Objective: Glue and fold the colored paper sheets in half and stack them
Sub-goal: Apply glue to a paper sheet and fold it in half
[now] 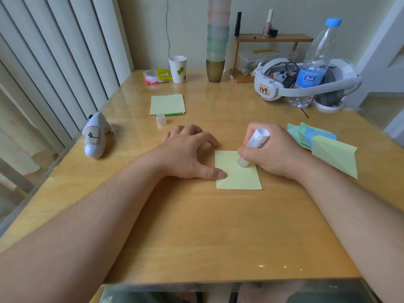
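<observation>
Head view. Item: pale yellow paper sheet (238, 171), thin, matte, rectangular, lying flat on the glossy wooden table (196, 226) just right of centre. Left hand (188, 154), at nine o'clock of the sheet, presses thumb tip and forefinger on its left edge, the other fingers loosely bent and holding nothing, apparently to keep the light paper from sliding under the glue. Right hand (275, 149), at two o'clock of the sheet, has its fingers wrapped round a white cylindrical glue stick (254, 145), tilted so its translucent tip touches the sheet's upper half. Glue cap (161, 119), small, clear plastic, stands at eleven o'clock, well apart, near a flat stack of folded sheets (167, 104), yellow on top, green and orange edges showing beneath; judged the finished pile. At three o'clock lies a loose heap of unfolded sheets (323, 145), creased, in green and blue; judged the supply, within the right hand's reach. At the far edge: paper cup (178, 68), water bottle (314, 62), white headset (306, 82).
</observation>
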